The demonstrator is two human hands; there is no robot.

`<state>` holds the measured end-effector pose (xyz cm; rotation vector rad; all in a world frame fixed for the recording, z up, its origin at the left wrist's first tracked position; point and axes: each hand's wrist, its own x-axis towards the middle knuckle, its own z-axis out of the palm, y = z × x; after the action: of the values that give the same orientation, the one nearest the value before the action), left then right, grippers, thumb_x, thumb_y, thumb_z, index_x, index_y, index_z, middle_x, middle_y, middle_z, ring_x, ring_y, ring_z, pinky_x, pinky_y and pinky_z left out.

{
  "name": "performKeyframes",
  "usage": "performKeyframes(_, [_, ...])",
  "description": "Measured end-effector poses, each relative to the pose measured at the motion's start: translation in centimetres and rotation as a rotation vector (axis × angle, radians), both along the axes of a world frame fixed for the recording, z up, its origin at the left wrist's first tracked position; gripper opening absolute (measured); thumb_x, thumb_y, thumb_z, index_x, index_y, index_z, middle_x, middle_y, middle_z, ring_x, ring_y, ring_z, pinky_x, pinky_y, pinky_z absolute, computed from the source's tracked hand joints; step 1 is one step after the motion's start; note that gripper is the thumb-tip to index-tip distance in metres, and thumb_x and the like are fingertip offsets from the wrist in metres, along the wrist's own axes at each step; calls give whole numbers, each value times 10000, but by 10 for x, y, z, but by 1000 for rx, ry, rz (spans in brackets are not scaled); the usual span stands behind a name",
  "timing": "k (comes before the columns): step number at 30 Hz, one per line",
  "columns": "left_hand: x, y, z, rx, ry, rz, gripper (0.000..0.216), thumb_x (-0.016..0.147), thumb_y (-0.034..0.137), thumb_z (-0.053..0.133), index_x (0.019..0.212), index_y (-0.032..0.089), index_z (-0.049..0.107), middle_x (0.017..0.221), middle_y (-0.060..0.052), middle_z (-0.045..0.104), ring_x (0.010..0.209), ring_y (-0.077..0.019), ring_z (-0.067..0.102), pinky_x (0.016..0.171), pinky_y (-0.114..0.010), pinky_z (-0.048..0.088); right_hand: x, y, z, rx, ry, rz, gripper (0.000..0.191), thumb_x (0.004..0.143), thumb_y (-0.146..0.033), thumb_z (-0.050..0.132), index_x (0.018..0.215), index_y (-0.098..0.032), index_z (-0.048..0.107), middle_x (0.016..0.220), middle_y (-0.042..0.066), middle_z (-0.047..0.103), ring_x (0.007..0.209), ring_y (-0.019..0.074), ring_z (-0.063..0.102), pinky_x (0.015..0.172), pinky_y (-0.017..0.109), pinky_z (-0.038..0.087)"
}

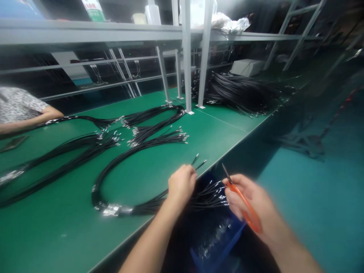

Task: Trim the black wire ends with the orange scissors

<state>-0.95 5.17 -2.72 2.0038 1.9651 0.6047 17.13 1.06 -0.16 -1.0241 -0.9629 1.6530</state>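
Observation:
My left hand (182, 184) is closed around a couple of black cables (200, 165), whose tips stick out past the fingers over the table's front edge. They belong to a black cable bundle (106, 163) that curves across the green table and is wrapped with shiny clear tape (115, 209). Its other loose ends fan out below the left hand, beyond the edge. In my right hand (250, 201) is a pair of scissors (243, 203) with orange handles, blades pointing up and left. The blades are apart from the cables.
More cable bundles (65, 148) lie on the green table (68, 231). A large black cable pile (241, 91) sits at the back right, near white shelf posts (187, 57). Below the edge is a blue bin (218, 242) with small clear pieces. Another person's arm (51, 113) rests at left.

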Motion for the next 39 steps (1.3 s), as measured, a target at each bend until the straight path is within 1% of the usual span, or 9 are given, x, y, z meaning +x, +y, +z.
performKeyframes(3, [14, 31, -8, -9, 33, 47, 77, 805, 201, 590, 872, 211, 625, 882, -61, 632, 831, -221, 612, 697, -304, 432, -10, 3, 3, 47, 152, -37, 210, 777, -245, 684, 931, -198, 551, 556, -57, 510, 404, 55, 377, 414, 201, 276])
performKeyframes(6, [28, 40, -7, -1, 23, 34, 56, 771, 166, 618, 824, 183, 618, 900, -93, 631, 885, -247, 598, 721, -323, 434, -9, 4, 7, 45, 229, -44, 207, 781, -208, 664, 949, -198, 544, 516, -72, 468, 414, 57, 363, 428, 198, 286])
performKeyframes(9, [26, 23, 8, 22, -36, -31, 52, 820, 179, 562, 818, 198, 610, 853, -54, 643, 831, -209, 602, 714, -297, 432, -4, 5, 4, 33, 186, -146, 264, 755, -186, 688, 967, -210, 532, 490, -86, 454, 420, 64, 378, 430, 191, 291])
performKeyframes(12, [17, -8, 26, 42, -156, -144, 115, 872, 220, 506, 922, 236, 608, 821, 8, 663, 759, -151, 608, 690, -244, 438, -7, 5, -5, 39, 157, -300, 341, 710, -183, 732, 971, -228, 516, 632, -58, 574, 430, 57, 417, 415, 182, 293])
performKeyframes(15, [12, -34, 35, 41, -499, -233, 122, 856, 206, 525, 878, 209, 645, 805, -6, 682, 734, -156, 615, 656, -238, 444, -19, 3, -9, 68, 193, -381, 384, 683, -165, 746, 977, -232, 507, 780, -20, 647, 478, 69, 484, 445, 196, 357])
performKeyframes(17, [13, -44, 35, 22, -606, -228, 111, 834, 192, 548, 842, 191, 659, 788, -16, 688, 727, -166, 619, 639, -240, 445, -26, 0, -8, 92, 236, -404, 376, 689, -160, 737, 973, -233, 504, 773, -21, 654, 528, 90, 536, 500, 218, 413])
performKeyframes(21, [15, -52, 31, 18, -611, -198, 101, 821, 188, 565, 826, 187, 665, 764, -15, 684, 711, -167, 616, 632, -240, 446, -31, -6, -2, 106, 264, -400, 344, 700, -174, 735, 954, -229, 509, 733, -29, 654, 571, 109, 585, 558, 235, 459])
performKeyframes(30, [21, -64, 24, 45, -513, -195, 124, 827, 144, 544, 823, 208, 651, 752, 7, 649, 676, -145, 586, 637, -239, 427, -31, -8, -5, 99, 264, -375, 293, 717, -126, 695, 935, -221, 523, 711, -43, 616, 558, 90, 552, 557, 215, 444])
performKeyframes(39, [21, -66, 22, -1, -571, -154, 131, 835, 171, 538, 824, 200, 665, 760, 2, 664, 677, -143, 590, 642, -236, 439, -35, -9, -5, 24, 347, -328, 286, 723, -135, 702, 946, -202, 535, 723, -39, 610, 573, 104, 592, 573, 234, 472])
